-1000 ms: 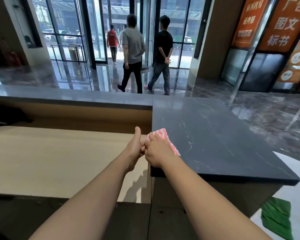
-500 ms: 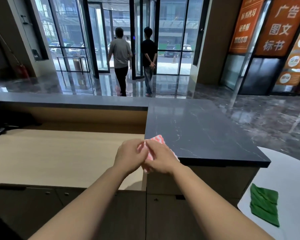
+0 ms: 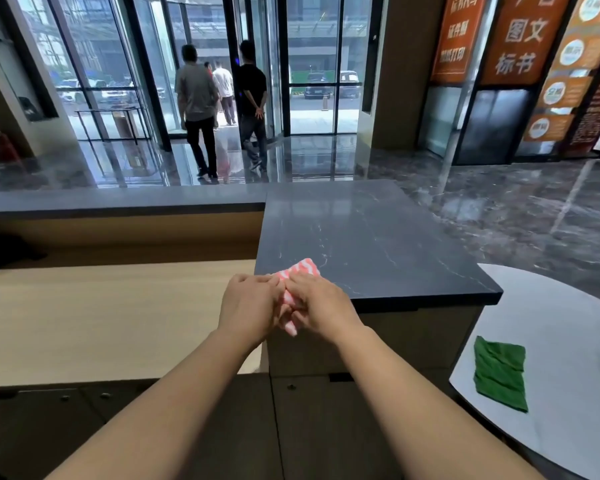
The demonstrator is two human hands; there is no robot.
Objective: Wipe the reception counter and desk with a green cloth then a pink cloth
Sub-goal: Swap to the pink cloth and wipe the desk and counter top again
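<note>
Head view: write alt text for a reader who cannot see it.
Left hand and right hand grip a pink striped cloth at the near corner of a dark marble counter, beside a wooden desk. A green cloth lies on a white table.

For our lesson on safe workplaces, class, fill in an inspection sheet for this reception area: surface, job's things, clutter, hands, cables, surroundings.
Surface: dark stone counter beside a lower wooden desk.
Job's things: pink cloth at the counter's near left corner, partly over its edge; green cloth on a white round table, right.
Clutter: dark shape at the desk's far left, too unclear to name.
Hands: left hand and right hand both grip the pink cloth.
Cables: nothing seen.
Surroundings: glossy floor, people at glass doors, orange signs right.
</note>
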